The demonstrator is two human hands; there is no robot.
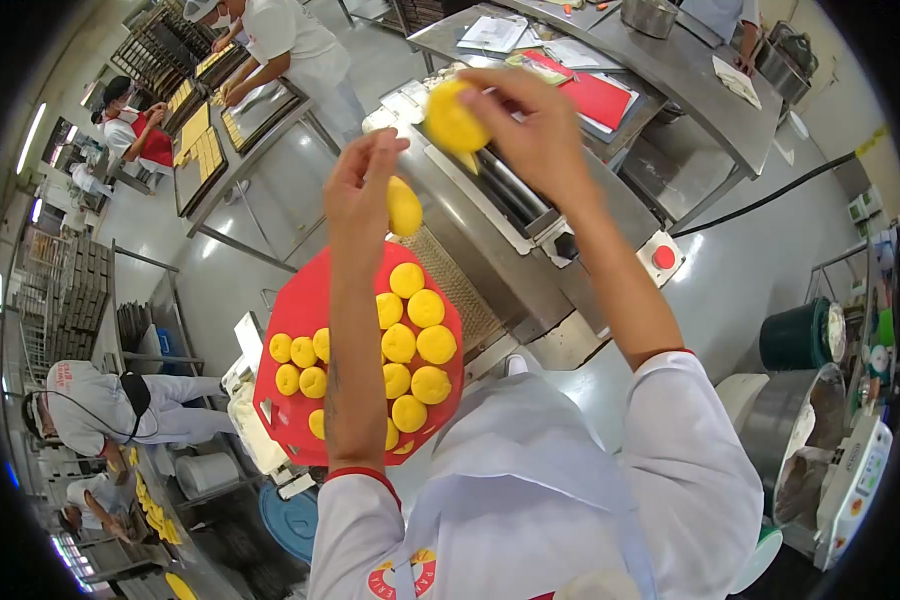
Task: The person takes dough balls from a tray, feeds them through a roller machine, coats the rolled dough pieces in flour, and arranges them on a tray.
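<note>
past the red tray [298,300], the right hand [525,112] grips a yellow disc [454,118] edgewise, likely sparing its face; the left hand [360,185] grasps a yellow piece [404,208].

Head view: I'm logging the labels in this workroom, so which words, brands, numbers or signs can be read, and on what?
"PA" and "ERI", apparently: partial lettering on the round red logo of the camera wearer's white top.
Too small or blurred: red lettering on a worker's white shirt; white papers; white control panel.
</note>
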